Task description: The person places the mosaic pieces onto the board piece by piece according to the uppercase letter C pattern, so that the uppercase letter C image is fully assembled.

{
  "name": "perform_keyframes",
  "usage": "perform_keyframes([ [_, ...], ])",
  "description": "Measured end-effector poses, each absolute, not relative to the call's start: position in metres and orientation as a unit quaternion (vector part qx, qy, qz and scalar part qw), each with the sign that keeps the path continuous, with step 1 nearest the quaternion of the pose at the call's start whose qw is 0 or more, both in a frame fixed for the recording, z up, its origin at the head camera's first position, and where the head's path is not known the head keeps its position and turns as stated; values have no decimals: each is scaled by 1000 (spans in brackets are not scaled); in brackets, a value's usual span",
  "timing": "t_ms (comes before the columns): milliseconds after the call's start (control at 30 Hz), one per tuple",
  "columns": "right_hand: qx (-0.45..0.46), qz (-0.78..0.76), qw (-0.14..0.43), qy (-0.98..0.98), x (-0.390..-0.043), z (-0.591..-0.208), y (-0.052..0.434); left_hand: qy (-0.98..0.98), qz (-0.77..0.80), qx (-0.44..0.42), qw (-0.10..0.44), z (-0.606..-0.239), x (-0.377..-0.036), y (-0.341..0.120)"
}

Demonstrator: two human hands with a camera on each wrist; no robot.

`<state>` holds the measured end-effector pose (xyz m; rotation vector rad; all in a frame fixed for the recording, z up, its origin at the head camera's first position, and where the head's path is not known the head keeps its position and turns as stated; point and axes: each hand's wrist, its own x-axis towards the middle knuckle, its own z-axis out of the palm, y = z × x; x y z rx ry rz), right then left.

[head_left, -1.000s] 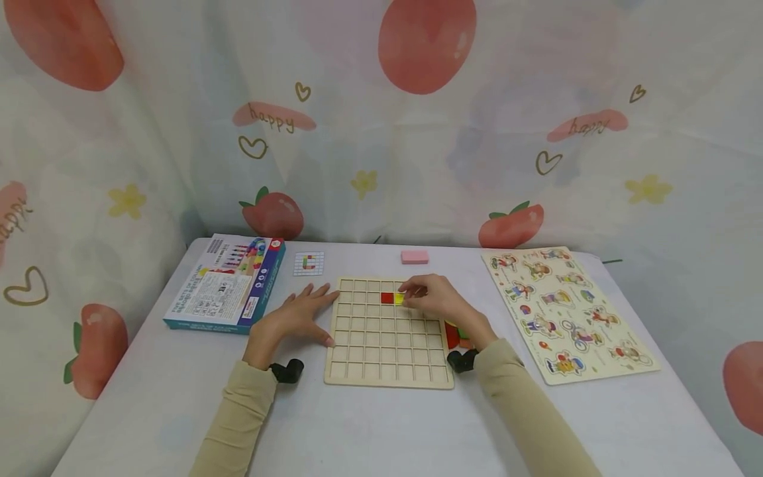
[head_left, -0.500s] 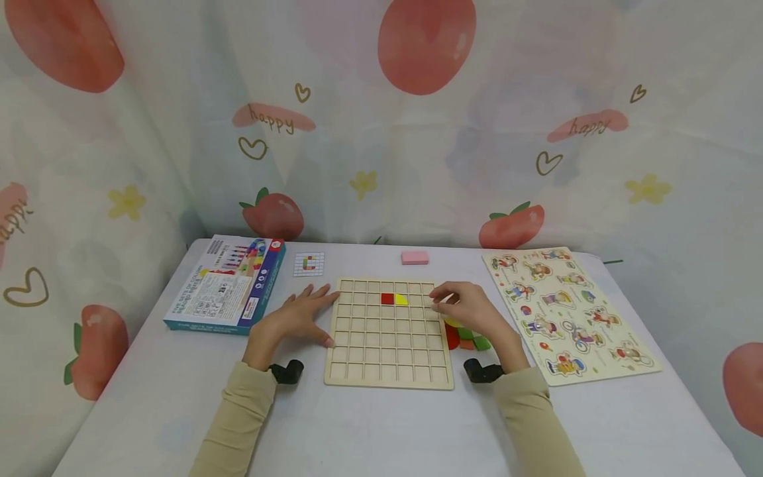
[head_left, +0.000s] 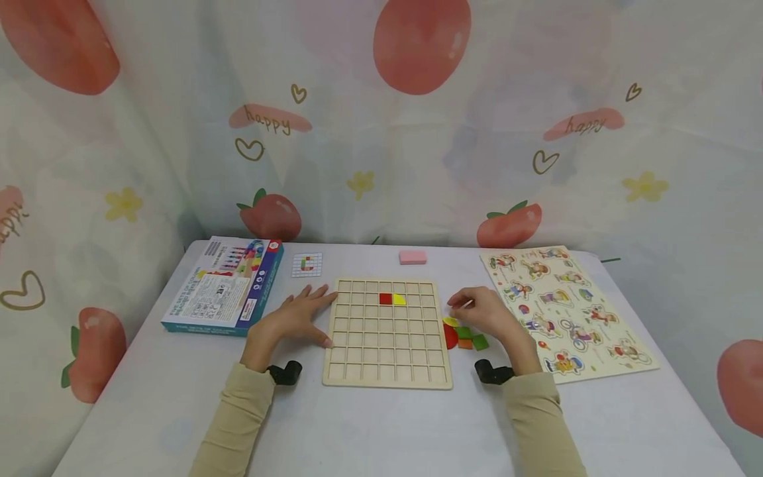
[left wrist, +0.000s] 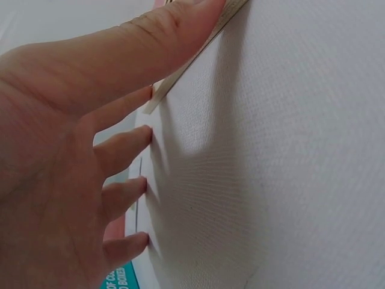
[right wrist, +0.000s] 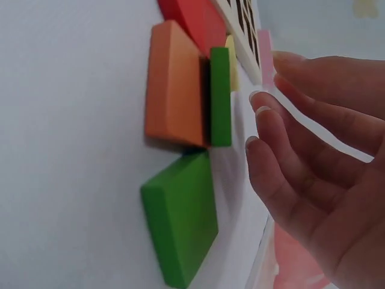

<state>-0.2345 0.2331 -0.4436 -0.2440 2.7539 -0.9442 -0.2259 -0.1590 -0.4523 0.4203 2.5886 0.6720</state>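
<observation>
Where the grid board [head_left: 387, 344] lies mid-worktop [head_left: 369, 424], bare cloth in front of it and a narrow strip between its right edge and the picture puzzle [head_left: 566, 311], crowded with loose blocks [head_left: 463, 336]: red, yellow, orange, green. Box [head_left: 223, 285] well clear at far left; small card [head_left: 307, 265] and pink block [head_left: 413, 257] beyond the board's far edge. Since a second ago, right hand [head_left: 485, 317] gone from the board's yellow tile [head_left: 399, 299] and red tile [head_left: 385, 299], now above the loose blocks. Fingers [right wrist: 283, 150] loosely curved, slightly apart, holding nothing, just beside the green block [right wrist: 180, 217]. Left hand [head_left: 292, 321] unmoved, fingers [left wrist: 126, 141] spread flat on the worktop, thumb against the board's left edge.
</observation>
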Motion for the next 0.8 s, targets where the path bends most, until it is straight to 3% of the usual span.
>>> perform_keyframes([
  [400, -61, -306, 154, 938, -233, -447, 235, 933, 242, 154, 215, -451, -224, -159],
  [800, -70, -304, 157, 937, -232, -446, 234, 933, 247, 151, 215, -450, -225, -158],
])
